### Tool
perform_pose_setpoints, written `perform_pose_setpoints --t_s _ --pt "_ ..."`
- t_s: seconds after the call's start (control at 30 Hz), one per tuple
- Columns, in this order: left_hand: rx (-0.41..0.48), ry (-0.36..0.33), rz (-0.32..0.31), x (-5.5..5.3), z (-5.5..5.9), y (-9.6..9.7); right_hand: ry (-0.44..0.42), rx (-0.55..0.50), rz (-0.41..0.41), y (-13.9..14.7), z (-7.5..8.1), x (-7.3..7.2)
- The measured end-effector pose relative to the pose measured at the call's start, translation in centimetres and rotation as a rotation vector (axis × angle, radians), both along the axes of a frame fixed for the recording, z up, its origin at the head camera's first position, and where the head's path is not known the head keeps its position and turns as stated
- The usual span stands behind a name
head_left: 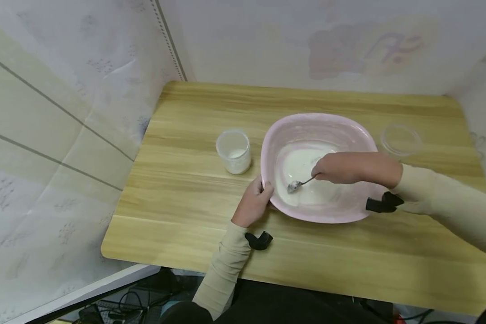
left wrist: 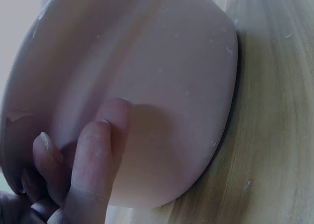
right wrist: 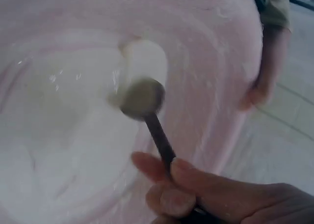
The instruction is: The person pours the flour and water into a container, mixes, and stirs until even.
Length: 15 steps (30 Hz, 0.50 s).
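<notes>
A pink basin [head_left: 320, 216] holds a pool of white, wet mixture [head_left: 301, 157] across its bottom. My left hand [head_left: 253, 201] grips the basin's near-left rim, thumb over the edge; in the left wrist view its fingers [left wrist: 91, 160] lie against the outer wall. Between thumb and fingers, my right hand [head_left: 338, 167] pinches the handle of a metal spoon [head_left: 294, 186]. White stuff coats the bowl of the spoon [right wrist: 143, 98], which is just over the mixture near the basin's left side.
To the left of the basin stands a clear plastic cup [head_left: 234, 152] with some white content. A clear round lid [head_left: 401, 139] lies on the wooden table [head_left: 178, 189] at the right. Papered walls border the table's back and left.
</notes>
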<state>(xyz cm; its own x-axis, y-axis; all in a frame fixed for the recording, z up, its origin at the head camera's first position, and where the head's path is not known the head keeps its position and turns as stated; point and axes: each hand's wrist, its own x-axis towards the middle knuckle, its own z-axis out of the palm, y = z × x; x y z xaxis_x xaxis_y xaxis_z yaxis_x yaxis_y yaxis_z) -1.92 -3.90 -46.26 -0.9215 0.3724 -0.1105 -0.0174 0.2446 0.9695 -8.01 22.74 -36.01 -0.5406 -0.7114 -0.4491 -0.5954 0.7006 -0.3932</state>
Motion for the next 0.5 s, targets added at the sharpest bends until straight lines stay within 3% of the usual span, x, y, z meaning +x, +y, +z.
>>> perform_pose_setpoints --t_s 0.07,0.17,0.3,0.5 --pt "0.005 0.000 0.006 0.0 0.1 -0.1 0.069 -0.005 0.000 1.1 0.7 0.7" --pt "0.019 -0.008 0.012 0.1 0.1 -0.2 0.179 -0.038 -0.077 3.0 1.4 1.5" --pt "0.022 -0.011 0.007 0.1 0.1 -0.2 0.385 -0.157 -0.157 5.6 1.4 2.5" --pt "0.036 -0.012 -0.009 -0.1 0.3 0.2 0.890 -0.308 0.002 8.2 -1.3 3.1"
